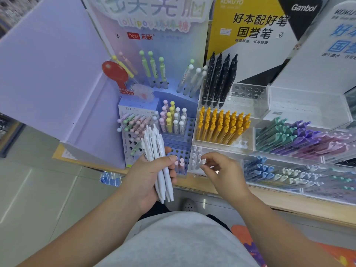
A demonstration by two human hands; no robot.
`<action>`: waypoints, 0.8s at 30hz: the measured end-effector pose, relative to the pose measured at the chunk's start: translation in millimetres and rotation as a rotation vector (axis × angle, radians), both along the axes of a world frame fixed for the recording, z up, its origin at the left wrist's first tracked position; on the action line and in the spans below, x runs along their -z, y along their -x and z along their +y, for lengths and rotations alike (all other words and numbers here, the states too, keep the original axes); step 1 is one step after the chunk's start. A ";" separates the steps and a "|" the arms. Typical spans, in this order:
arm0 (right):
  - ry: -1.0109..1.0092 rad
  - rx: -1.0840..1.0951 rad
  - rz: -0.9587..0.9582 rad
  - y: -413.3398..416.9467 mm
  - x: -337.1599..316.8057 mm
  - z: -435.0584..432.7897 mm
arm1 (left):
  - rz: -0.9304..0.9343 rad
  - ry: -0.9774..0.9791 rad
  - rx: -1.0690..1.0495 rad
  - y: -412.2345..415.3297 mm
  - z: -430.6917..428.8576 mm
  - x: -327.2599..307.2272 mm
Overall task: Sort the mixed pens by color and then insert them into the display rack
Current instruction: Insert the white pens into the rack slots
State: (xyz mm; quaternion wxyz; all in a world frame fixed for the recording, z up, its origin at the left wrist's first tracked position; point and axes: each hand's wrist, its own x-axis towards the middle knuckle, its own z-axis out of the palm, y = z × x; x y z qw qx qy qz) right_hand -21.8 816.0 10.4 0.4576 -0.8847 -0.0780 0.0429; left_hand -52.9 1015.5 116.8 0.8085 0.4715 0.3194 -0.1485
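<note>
The left hand [148, 176] covers the middle of the white pens [154, 143] it grips, so their count is unclear. The pen [202, 162] pinched by the right hand [223, 170] shows only its top. The rest blurs into the clear rack [221, 149], and whether it sits in a hole cannot be told. The pastel pens [327, 143] at the right smear together. The lollipop sign [154, 16] is cut by the top edge, the white sign [342, 35] by the right edge. A blue thing [110, 179] under the shelf [269, 199] is half hidden and unidentifiable. A shoe [188, 206] is partly hidden by the grey shirt [183, 243]. An orange thing [337, 253] runs off the bottom-right corner.
</note>
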 end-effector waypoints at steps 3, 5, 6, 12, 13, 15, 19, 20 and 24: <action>0.053 -0.031 -0.066 1.2 11.9 5.2 | 0.004 -0.005 0.003 0.8 0.9 -0.6; 0.078 -0.043 -0.080 1.0 16.7 8.8 | 0.007 -0.012 0.002 0.7 1.9 -0.6; 0.093 -0.047 -0.078 0.3 18.4 10.2 | 0.008 -0.014 0.002 0.7 2.3 -0.7; 0.130 -0.055 -0.067 -1.5 21.4 13.0 | 0.008 -0.008 0.006 0.8 3.4 -2.1; 0.135 -0.056 -0.066 -1.5 21.7 12.6 | 0.010 -0.010 0.007 0.4 3.1 -1.6; 0.150 -0.061 -0.071 -1.6 20.9 11.7 | 0.015 -0.007 0.016 -0.3 1.9 -0.9; 0.154 -0.075 -0.024 0.1 12.8 8.7 | 0.011 0.005 0.076 -2.8 -1.0 -3.8; 0.139 -0.072 0.007 0.5 8.8 6.9 | 0.007 0.006 0.093 -3.8 -1.8 -5.1; -0.079 0.022 0.151 -1.8 -22.4 0.5 | 0.007 0.016 0.161 -8.9 -6.3 -8.3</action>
